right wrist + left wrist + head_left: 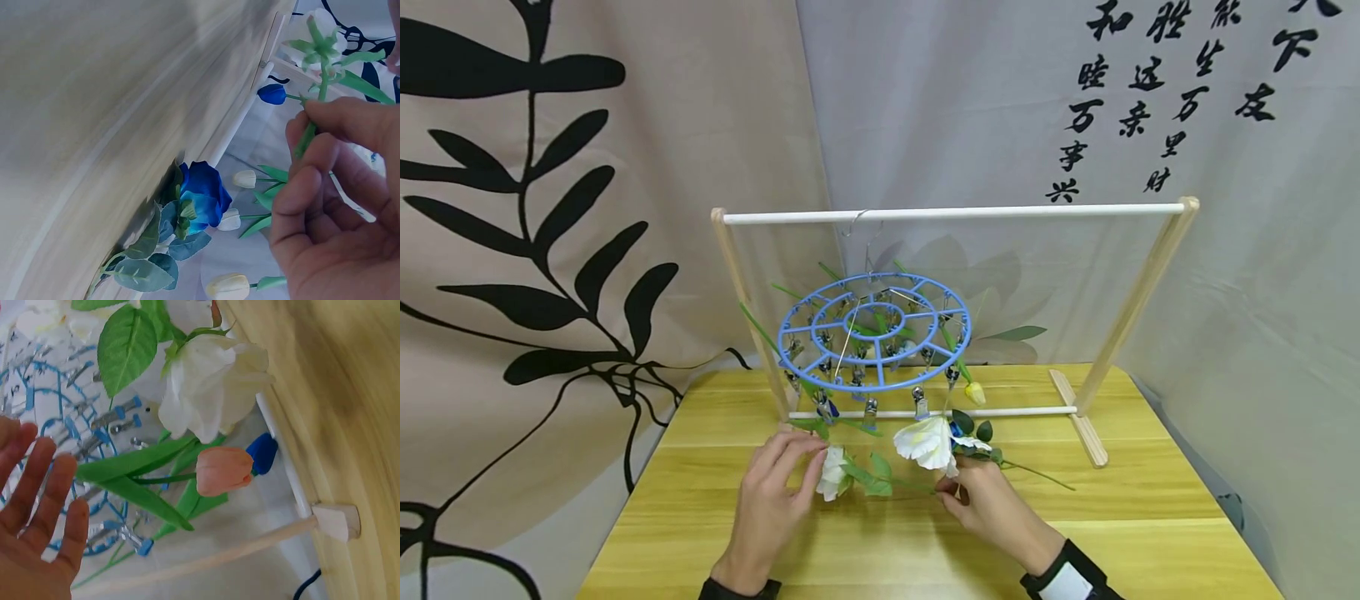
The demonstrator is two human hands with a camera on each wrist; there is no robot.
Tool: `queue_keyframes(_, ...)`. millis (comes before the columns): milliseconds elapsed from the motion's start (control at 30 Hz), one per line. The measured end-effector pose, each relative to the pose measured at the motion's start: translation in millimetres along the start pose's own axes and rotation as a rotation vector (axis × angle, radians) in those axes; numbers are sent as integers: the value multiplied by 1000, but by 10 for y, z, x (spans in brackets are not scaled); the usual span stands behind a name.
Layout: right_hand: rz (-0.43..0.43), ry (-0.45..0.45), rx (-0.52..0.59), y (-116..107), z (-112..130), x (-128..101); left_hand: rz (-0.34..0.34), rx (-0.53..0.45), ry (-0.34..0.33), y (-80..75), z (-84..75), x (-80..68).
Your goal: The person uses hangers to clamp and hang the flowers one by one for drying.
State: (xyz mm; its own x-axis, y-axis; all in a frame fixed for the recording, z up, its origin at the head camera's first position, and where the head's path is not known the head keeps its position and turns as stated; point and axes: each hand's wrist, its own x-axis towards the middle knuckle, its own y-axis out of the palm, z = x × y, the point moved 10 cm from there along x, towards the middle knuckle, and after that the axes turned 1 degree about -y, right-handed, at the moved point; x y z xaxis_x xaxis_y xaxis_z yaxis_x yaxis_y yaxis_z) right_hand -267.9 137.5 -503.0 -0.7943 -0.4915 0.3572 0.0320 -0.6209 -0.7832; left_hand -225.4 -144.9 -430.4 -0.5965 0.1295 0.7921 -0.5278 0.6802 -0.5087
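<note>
On the near worktop (1075, 542), the right hand (992, 504) pinched a white flower's (925, 442) green stem (309, 134); the left hand (771, 500), fingers relaxed, touched another white bloom (832, 473). Judged mid-handling; the next move likely called for the blue clip hanger (874, 332) beyond

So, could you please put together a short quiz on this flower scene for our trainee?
1. True or false: the right hand pinches a green stem.
2. What hangs from the top rail of the wooden rack? A) a towel B) a blue round clip hanger C) a basket
3. Fill in: the left hand touches a ___ flower on the table.

Key: 1 true; 2 B; 3 white.
</note>
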Motion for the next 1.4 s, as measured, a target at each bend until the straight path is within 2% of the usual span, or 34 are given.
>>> queue_keyframes(167, -9, -11, 1, -47, 57, -68, 125, -47, 140, 225, -202, -49)
queue_keyframes(300, -28, -32, 8, -105, 136, -130, 253, -22, 225, 439, -334, -128)
queue_keyframes(400, -40, -55, 19, -160, 211, -159, 331, 12, 253, 557, -387, -179)
queue_keyframes(500, -54, -87, 25, -215, 289, -157, 367, 44, 260, 614, -412, -194)
queue_keyframes(733, -81, -145, 6, -313, 425, -109, 394, 99, 264, 676, -434, -161)
queue_keyframes(933, -94, -185, -8, -359, 512, -84, 367, 139, 252, 676, -405, -141)
queue_keyframes(1133, -108, -188, -34, -421, 563, -94, 334, 118, 269, 661, -408, -140)
queue_keyframes(1400, -153, -179, -108, -549, 638, -116, 331, 52, 238, 637, -398, -140)
